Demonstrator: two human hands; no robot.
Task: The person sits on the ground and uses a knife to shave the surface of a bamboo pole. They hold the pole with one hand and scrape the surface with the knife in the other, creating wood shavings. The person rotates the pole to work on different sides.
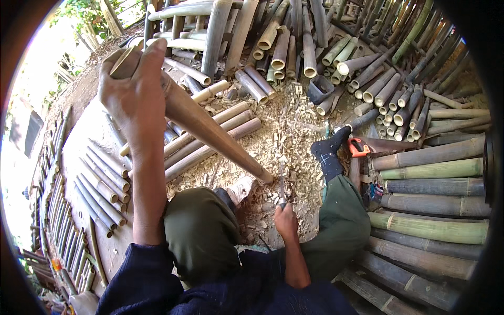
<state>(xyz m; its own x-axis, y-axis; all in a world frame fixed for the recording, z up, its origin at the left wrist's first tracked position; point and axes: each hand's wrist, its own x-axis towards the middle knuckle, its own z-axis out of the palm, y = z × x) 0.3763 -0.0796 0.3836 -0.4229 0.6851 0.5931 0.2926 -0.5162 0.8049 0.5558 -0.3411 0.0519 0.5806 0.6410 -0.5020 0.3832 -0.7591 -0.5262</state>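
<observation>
My left hand [131, 89], raised at the upper left, is wrapped round the top of a thick brown bamboo pole [210, 128]. The pole slants down to the right, its lower end close to a pale chipped wood block [242, 190] among the shavings. Low in the middle, my right hand [286, 221] is closed on the dark handle of a narrow-bladed tool [282, 184]. Its blade points away from me, just right of the pole's lower end. Whether it is a knife or a chisel is too small to tell.
Wood chips [299, 152] cover the ground between my legs. An orange-handled saw [360, 147] lies beside my right foot. Thick bamboo lengths [430, 199] line the right side, with cut bamboo pieces [388, 92] piled behind. Several bamboo pieces [102, 178] lie at left. A dark container [320, 90] stands beyond.
</observation>
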